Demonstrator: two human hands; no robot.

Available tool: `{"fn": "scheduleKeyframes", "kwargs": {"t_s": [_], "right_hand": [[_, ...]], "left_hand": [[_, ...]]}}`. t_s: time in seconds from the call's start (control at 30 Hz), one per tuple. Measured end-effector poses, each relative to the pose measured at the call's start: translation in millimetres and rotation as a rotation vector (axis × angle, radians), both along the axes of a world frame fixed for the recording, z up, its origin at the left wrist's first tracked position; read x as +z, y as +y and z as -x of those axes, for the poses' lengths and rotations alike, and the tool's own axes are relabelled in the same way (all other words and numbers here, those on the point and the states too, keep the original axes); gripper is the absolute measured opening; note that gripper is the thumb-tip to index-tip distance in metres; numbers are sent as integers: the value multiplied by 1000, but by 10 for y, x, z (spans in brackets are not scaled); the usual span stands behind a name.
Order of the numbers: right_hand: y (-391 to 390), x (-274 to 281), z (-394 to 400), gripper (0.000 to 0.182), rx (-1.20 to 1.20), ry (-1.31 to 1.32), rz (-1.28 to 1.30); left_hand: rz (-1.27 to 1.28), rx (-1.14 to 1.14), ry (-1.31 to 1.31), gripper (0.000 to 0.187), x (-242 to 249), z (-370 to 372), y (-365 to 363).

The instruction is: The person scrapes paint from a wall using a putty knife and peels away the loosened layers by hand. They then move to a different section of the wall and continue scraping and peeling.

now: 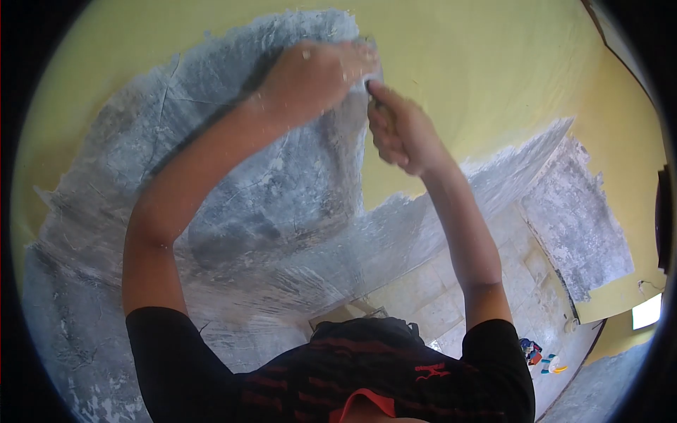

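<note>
My right hand (405, 134) is closed around the handle of a scraper, thumb pointing up along it. Little of the scraper (379, 72) shows: a dark bit by my thumb and a greyish blade above it. My left hand (317, 77), somewhat blurred, has its fingers bent together at the blade end, over the wall. Both hands are at the upper edge where yellow paint (465, 77) meets a bare grey patch (261, 197). Pale flecks dot my left hand and forearm. The blade's tip is hidden by my left fingers.
Stripped grey wall continues down and to the right, ending in a ragged paint edge. Below is a pale tiled floor (437, 310). Small colourful items (553, 364) lie at lower right. Another bare patch (578, 218) is on the right-hand wall, near a dark object (663, 218).
</note>
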State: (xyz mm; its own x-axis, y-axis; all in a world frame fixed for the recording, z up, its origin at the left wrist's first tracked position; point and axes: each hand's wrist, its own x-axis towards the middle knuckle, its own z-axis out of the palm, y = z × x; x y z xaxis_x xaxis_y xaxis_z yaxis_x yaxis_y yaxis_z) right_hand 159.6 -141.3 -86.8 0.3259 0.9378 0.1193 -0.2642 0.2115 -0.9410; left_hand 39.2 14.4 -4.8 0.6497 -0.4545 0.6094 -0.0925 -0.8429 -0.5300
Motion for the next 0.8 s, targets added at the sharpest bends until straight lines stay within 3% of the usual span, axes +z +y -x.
{"fn": "scheduleKeyframes", "kwargs": {"t_s": [0.07, 0.27, 0.43, 0.63, 0.73, 0.8], "right_hand": [[22, 132, 35, 56, 15, -11, -26], [-22, -147, 118, 56, 32, 46, 67], [12, 57, 125, 54, 58, 71, 2], [-72, -220, 158, 55, 113, 151, 47], [-8, 119, 27, 56, 142, 104, -54], [25, 250, 30, 56, 123, 84, -74]], "left_hand": [[3, 20, -38, 35, 87, -8, 1], [39, -16, 24, 38, -196, 83, 12], [38, 30, -1, 35, 31, 47, 18], [76, -31, 70, 36, -213, 81, -30], [68, 136, 29, 36, 165, 35, -96], [29, 86, -10, 34, 237, -7, -71]]}}
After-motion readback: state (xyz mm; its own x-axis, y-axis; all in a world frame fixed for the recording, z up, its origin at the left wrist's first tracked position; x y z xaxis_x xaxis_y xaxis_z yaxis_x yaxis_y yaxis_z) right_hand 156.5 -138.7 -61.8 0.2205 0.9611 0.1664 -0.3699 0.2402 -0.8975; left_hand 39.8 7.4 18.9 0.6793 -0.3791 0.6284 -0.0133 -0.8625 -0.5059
